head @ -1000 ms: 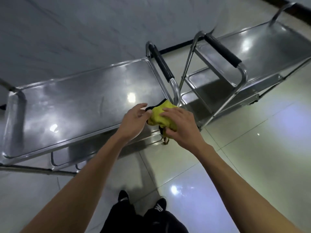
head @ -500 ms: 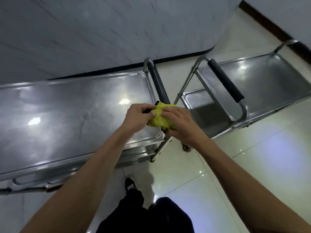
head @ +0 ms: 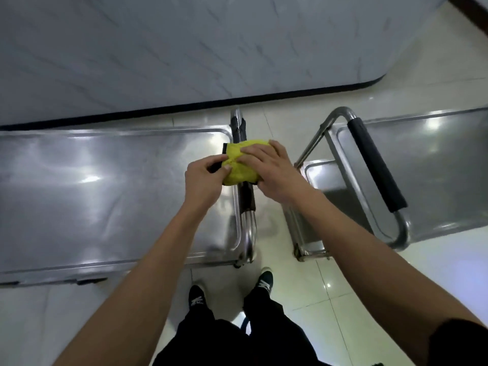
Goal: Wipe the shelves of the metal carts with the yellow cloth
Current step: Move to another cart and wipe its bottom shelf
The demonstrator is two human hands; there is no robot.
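A bunched yellow cloth with a black edge sits between both hands, above the padded handle of the left metal cart. My left hand pinches the cloth's left edge with thumb and fingers. Fingers of my right hand lie over the cloth's top and right side, holding it. The left cart's top shelf is bare and shiny. A second metal cart stands to the right, its black padded handle facing the first cart.
A grey marbled wall with a dark base strip runs behind both carts. The floor is glossy pale tile. My legs and black shoes stand in the gap between the carts. The right cart's lower shelf shows below its handle.
The view has tilted down and closer over the carts. Both hands kept the cloth and shifted it over the left cart's handle; my right hand now lies flatter over it.
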